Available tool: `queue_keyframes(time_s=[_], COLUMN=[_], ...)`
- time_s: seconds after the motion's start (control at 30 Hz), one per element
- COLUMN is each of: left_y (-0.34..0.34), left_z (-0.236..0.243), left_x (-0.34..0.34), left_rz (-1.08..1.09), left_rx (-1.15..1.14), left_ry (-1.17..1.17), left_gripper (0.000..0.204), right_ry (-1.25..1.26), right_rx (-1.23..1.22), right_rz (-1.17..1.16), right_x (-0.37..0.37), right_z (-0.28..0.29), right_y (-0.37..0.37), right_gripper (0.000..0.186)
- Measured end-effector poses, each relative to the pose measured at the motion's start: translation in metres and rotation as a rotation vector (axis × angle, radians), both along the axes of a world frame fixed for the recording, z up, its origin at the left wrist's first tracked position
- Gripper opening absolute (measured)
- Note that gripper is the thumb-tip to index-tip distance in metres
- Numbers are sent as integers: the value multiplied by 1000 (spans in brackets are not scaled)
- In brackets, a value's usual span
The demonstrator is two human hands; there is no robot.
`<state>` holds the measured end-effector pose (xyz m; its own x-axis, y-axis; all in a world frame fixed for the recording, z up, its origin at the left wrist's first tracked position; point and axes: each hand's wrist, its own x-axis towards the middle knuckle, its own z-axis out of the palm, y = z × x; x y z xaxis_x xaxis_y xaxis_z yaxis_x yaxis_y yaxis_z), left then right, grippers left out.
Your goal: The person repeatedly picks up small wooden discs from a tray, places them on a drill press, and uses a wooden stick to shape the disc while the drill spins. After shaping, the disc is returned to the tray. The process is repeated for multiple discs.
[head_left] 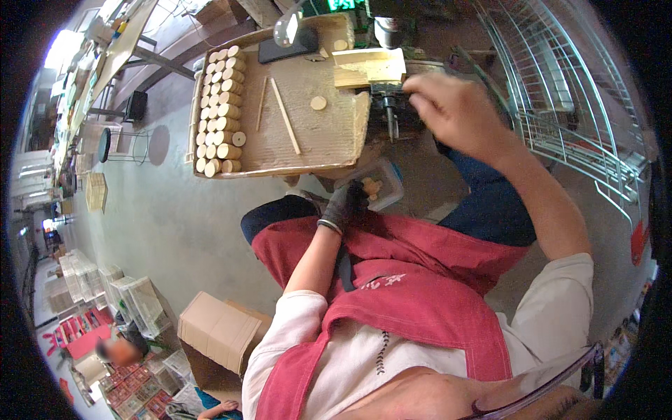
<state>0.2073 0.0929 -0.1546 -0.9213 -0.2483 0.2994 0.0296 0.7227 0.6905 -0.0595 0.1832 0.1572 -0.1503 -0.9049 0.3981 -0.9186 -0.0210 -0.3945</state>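
"Head view: containers?"
"Brown cardboard tray (323,143): pale wooden cylinders (228,110). Clear plastic tub (390,200): pale wooden pieces (371,187); dark-gloved left hand (345,205) curled beside them, grip unclear."
"Right hand (455,108), writing?"
"Half-curled near grey metal rod (393,122), hold unclear; lit green sign (341,4)."

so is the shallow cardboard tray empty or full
Partly full: the cardboard tray holds wooden cylinders at left, with bare cardboard around two sticks.
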Motion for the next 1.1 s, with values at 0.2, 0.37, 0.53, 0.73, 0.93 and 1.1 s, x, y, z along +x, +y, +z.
queue_keyframes(time_s=[0.2, 0.37, 0.53, 0.73, 0.93, 1.1], left_y=[-7, 10, 12, -73, -161, -174], left_z=[-131, -128, 21, 227, 245, 224], left_x=[32, 41, 54, 115, 172, 163], left_rz=[158, 547, 405, 659, 1169, 1135], left_rx=[-27, 533, 873, 164, -165, -338], left_ry=[-224, -320, -406, -63, 40, -215], left_gripper=[35, 41, 30, 14, 22, 39], right_ry=[-133, -61, 38, 87, 8, 32], right_rx=[482, 462, 509, 492, 425, 454], right_rz=[215, -129, -181, -153, -142, -123], right_x=[73, 89, 84, 90, 88, 90], right_z=[-54, -112, -139, -136, -138, -130], right_y=[-89, -158, -183, -180, -177, -170], right_gripper=[21, 25, 30, 29, 25, 26])
